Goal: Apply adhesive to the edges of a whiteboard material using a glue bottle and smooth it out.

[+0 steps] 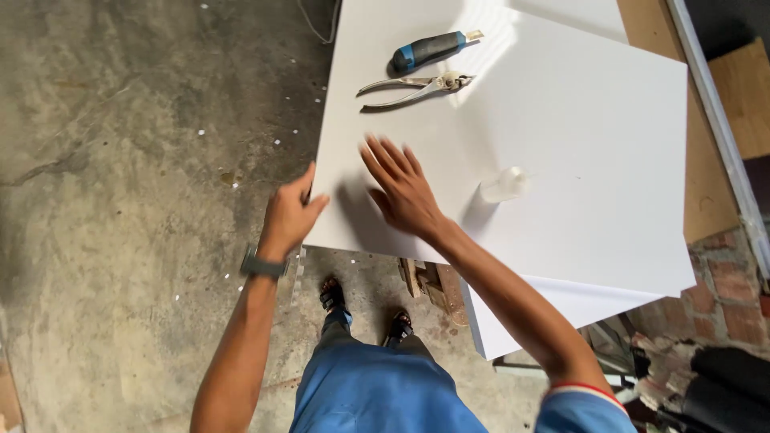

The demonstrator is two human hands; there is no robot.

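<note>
A large white board (577,136) lies flat in front of me, over another white sheet beneath it. My left hand (290,215) grips the board's near left corner, thumb on top. My right hand (401,188) rests flat on the board near that corner, fingers spread, holding nothing. A small translucent bottle (504,185) lies on the board to the right of my right hand. Farther away on the board are metal pliers (417,87) and a blue-and-black utility knife (429,50).
Bare concrete floor (120,160) with small white scraps is to the left. Wooden boards (746,96) and a metal rail (722,120) run along the right. Bricks (722,297) and dark rolls (722,385) sit at lower right. My sandalled feet (365,309) stand below the board's edge.
</note>
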